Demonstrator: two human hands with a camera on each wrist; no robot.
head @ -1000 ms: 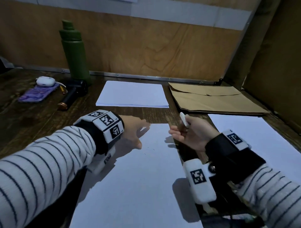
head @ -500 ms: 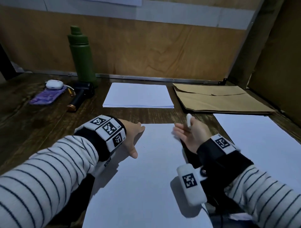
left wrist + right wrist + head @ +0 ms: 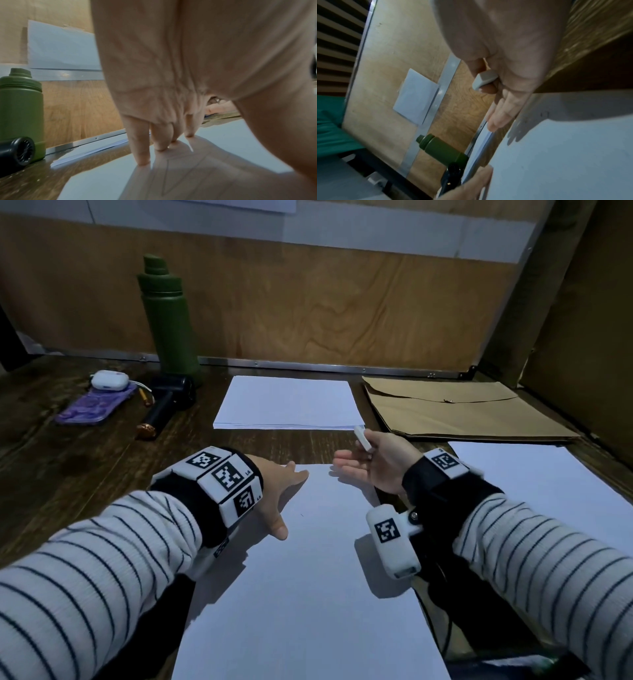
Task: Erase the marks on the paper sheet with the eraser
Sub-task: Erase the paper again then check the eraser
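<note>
A white paper sheet (image 3: 308,594) lies on the dark wooden desk in front of me. My left hand (image 3: 277,491) presses flat on its far left corner with straight fingers (image 3: 142,155); faint pencil lines (image 3: 167,174) show under the palm's shadow, and a tiny mark (image 3: 301,514) sits near the thumb. My right hand (image 3: 370,463) hovers palm-up over the sheet's far right corner. It pinches a small white eraser (image 3: 363,438) between thumb and forefinger, seen as the eraser (image 3: 483,80) in the right wrist view, with the other fingers straight.
A stack of white paper (image 3: 287,404) lies beyond the sheet, a brown envelope (image 3: 455,409) to its right, another white sheet (image 3: 555,494) at far right. A green bottle (image 3: 169,316), a black cylinder tool (image 3: 168,404), a purple phone (image 3: 94,407) and a white earbud case (image 3: 109,380) sit at back left.
The right hand, still pinching the eraser, has lifted slightly off the sheet's right edge and turned palm-up. The left hand stays pressed on the corner. The head view has shifted.
</note>
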